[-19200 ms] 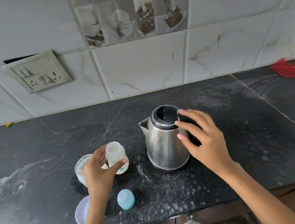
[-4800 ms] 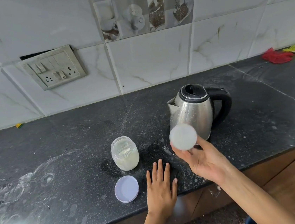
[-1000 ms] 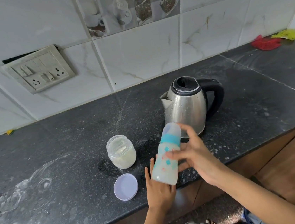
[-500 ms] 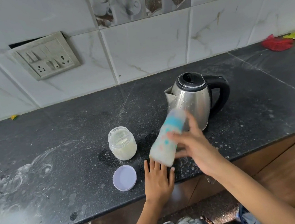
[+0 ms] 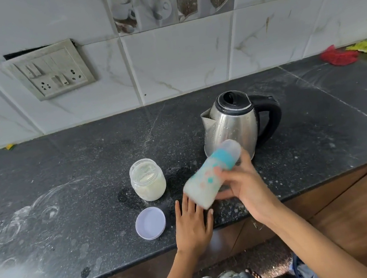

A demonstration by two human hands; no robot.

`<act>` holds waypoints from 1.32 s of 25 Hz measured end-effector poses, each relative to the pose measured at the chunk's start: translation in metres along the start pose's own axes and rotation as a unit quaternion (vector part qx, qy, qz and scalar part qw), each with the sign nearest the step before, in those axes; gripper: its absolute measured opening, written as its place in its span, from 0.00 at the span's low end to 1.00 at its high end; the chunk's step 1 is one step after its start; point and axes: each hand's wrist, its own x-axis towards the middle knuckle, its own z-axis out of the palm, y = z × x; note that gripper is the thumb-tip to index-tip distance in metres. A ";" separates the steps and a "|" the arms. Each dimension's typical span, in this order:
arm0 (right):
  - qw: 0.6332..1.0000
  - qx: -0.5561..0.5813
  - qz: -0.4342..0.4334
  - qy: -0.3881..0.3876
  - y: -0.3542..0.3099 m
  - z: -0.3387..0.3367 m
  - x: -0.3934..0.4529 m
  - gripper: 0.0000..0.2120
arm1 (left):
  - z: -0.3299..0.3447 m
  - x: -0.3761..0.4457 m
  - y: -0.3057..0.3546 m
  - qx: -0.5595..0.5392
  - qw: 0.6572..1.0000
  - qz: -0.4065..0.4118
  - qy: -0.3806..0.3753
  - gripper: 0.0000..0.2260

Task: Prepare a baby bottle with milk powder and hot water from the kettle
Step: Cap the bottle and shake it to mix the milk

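Note:
My right hand (image 5: pixel 244 183) grips the baby bottle (image 5: pixel 207 177), which is capped, has a blue ring, holds milky white liquid and is tilted with its top toward the kettle; it looks motion-blurred. The steel kettle (image 5: pixel 233 124) with a black handle stands just behind it, lid down. My left hand (image 5: pixel 193 225) lies flat on the black counter (image 5: pixel 70 197) with straight fingers, just under the bottle's base. An open jar of milk powder (image 5: pixel 147 180) stands to the left, with its lilac lid (image 5: pixel 150 223) lying in front of it.
Spilled powder and wet smears mark the counter, mostly at the left. A switch and socket plate (image 5: pixel 51 69) sits on the tiled wall. Red and yellow cloths (image 5: pixel 340 56) lie at the far right. The counter's front edge runs right below my left hand.
The bottle has tilted further toward the kettle and swung in my right hand over the last second. My left hand stays flat on the counter.

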 end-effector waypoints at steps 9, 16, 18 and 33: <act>0.999 -0.013 -0.023 0.025 -0.017 -0.008 0.011 0.33 | 0.004 -0.003 0.001 -0.007 0.998 -0.047 -0.035 0.25; 0.998 -0.007 -0.018 0.066 -0.015 -0.006 0.012 0.24 | 0.005 0.000 -0.002 0.058 0.997 -0.025 -0.039 0.23; 0.995 0.013 -0.016 0.101 -0.018 -0.007 0.016 0.23 | 0.007 0.002 -0.001 0.066 0.997 -0.034 -0.035 0.24; 0.990 0.006 -0.040 0.137 -0.017 -0.004 0.010 0.20 | 0.005 0.001 -0.001 0.061 0.997 -0.034 -0.034 0.23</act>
